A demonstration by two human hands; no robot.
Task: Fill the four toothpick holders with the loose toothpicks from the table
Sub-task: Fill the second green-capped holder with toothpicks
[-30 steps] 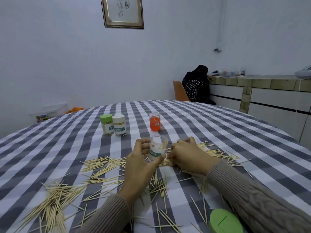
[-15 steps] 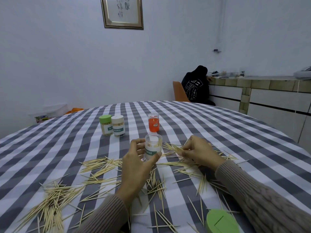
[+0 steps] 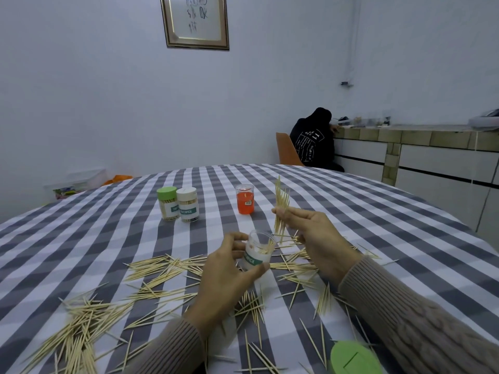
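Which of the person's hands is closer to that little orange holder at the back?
Right. The right hand, pinching a bundle of toothpicks, is just beside the orange holder; the left hand holds the clear holder nearer the person.

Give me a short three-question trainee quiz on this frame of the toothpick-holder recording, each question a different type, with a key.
1. True or false: the right hand pinches a bundle of toothpicks held roughly upright above the table.
2. What does the left hand hold? A) the orange holder B) the open clear holder C) the loose green lid
3. Fill in: the green-lidded holder stands closed right beside the ____-lidded holder.

Key: 1 true; 2 B; 3 white. The orange holder stands untouched farther back, and the loose green lid lies by the near edge.
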